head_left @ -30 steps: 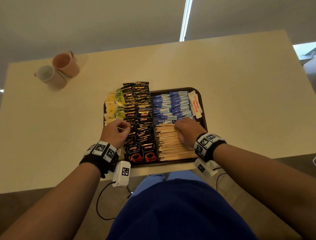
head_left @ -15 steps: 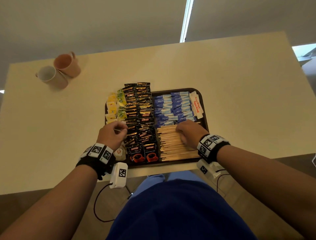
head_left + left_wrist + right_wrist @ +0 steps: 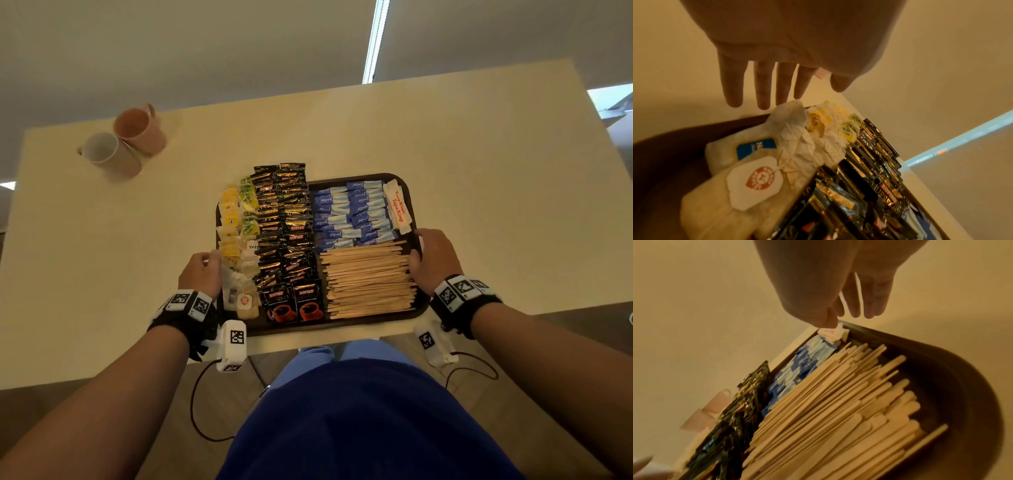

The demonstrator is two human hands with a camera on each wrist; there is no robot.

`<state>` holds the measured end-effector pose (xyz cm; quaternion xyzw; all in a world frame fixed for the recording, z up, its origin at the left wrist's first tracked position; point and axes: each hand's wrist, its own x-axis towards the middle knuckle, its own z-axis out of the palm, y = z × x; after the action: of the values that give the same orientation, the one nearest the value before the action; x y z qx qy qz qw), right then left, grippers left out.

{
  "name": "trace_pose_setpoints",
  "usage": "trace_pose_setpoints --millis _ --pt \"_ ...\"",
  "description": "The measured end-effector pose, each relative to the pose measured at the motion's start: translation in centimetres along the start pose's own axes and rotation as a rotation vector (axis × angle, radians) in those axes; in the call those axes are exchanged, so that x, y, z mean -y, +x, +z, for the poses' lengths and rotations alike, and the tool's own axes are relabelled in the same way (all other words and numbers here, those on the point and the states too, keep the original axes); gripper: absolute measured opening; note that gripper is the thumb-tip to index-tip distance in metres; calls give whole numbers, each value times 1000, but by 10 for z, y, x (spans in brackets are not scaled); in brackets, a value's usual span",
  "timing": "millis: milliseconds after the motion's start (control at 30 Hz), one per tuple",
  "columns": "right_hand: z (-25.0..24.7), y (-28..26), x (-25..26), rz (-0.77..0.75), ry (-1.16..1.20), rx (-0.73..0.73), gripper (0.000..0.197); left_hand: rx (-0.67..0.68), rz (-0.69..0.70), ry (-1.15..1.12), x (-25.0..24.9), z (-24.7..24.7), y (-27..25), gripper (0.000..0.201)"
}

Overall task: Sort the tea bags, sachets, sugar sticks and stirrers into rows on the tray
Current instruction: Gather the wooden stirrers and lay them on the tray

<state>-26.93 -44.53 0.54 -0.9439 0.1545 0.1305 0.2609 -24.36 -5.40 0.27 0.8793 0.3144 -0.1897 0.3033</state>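
Note:
A dark brown tray (image 3: 325, 327) holds rows: tea bags (image 3: 236, 233) on the left, black coffee sachets (image 3: 284, 222) beside them, blue sachets (image 3: 349, 212) and white sugar sticks (image 3: 397, 207) at the far right, wooden stirrers (image 3: 366, 277) at the near right. My left hand (image 3: 202, 270) hovers at the tray's left edge beside the tea bags (image 3: 793, 138), fingers straight and holding nothing (image 3: 781, 78). My right hand (image 3: 431, 260) is at the tray's right rim (image 3: 962, 386), thumb by the stirrer ends (image 3: 838, 410), fingers loose and holding nothing.
A white mug (image 3: 102, 150) and a pink mug (image 3: 137, 126) stand at the table's far left. The tray sits near the front edge of the cream table (image 3: 479, 171). My lap in blue is just below that edge.
Both hands moved outward off the tray's contents. The left went from the coffee sachets to the left edge and uncurled. The right went from the stirrers to the right rim.

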Motion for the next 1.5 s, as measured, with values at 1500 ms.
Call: trace_pose_setpoints --millis 1500 --pt "28 77 115 280 176 92 50 211 -177 -606 -18 -58 122 58"
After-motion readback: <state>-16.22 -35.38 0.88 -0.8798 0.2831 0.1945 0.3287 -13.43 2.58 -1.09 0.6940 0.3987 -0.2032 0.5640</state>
